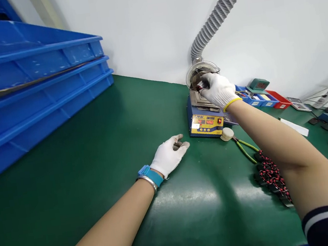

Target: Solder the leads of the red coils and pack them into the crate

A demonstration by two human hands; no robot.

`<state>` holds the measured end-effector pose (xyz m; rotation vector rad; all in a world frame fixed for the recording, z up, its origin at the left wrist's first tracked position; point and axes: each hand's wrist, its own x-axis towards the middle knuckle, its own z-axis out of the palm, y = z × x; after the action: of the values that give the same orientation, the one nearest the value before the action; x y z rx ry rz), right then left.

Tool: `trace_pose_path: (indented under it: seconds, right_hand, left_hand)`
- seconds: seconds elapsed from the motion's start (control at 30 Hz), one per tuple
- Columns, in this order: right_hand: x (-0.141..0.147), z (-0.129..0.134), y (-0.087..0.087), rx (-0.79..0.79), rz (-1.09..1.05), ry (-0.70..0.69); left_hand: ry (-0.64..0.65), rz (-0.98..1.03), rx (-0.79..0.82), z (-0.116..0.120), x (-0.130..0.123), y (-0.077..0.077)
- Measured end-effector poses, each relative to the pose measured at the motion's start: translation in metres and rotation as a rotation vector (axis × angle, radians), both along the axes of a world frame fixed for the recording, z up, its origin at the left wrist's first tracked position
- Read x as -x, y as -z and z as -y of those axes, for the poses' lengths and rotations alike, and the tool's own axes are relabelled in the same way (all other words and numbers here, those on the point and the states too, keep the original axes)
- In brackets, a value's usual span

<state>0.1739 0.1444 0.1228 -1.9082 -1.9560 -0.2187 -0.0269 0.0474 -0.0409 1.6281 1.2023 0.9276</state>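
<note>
My right hand (pixel 218 90), in a white glove with a yellow cuff, is over the top of a solder pot (pixel 207 125). Its fingertips pinch a small dark part with reddish wire (pixel 198 87), mostly hidden by the glove. The pot has a yellow front panel with lit red digits and a metal top. Lower left of it, my left hand (pixel 168 155) rests at the green table, gloved, with thumb and fingers apart and nothing between them. A blue wrist strap (pixel 150 175) and a bracelet circle that wrist.
A grey exhaust hose (pixel 218 13) ends in a round hood behind the pot. Green-handled pliers (pixel 246 152) and a round pale block (pixel 227 134) lie nearby. Several dark coils with red-black wires (pixel 271 177) sit under my right arm. Stacked blue crates (pixel 32 76) stand left; small bins (pixel 258 97) are right.
</note>
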Motion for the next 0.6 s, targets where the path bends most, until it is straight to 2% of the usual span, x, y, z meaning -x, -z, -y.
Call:
trace_pose_path:
  seconds: [0.07,0.2,0.27,0.33,0.4,0.5,0.6]
  right_hand:
    - [0.012,0.014,0.014,0.014,-0.176,-0.062]
    - [0.046,0.045,0.062,0.209,-0.543,-0.146]
    - [0.062,0.061,0.085,0.294,-0.658,-0.162]
    - [0.073,0.073,0.099,0.361,-0.731,-0.202]
    - [0.077,0.08,0.104,0.485,-0.836,-0.28]
    - [0.072,0.082,0.1,0.746,-1.103,-0.375]
    - [0.061,0.08,0.094,0.842,-1.231,-0.293]
  left_hand:
    - [-0.029,0.033,-0.042,0.0,-0.001,0.001]
    - [-0.091,0.032,-0.132,0.002,-0.002,0.001]
    - [-0.132,0.004,-0.139,0.003,0.0,0.001]
    - [-0.19,-0.016,-0.117,0.003,0.002,0.001]
    - [-0.23,-0.011,-0.099,0.003,0.005,0.001]
    - [-0.207,0.022,-0.111,0.002,0.006,0.004]
    - [-0.106,0.049,-0.149,0.002,0.004,0.008]
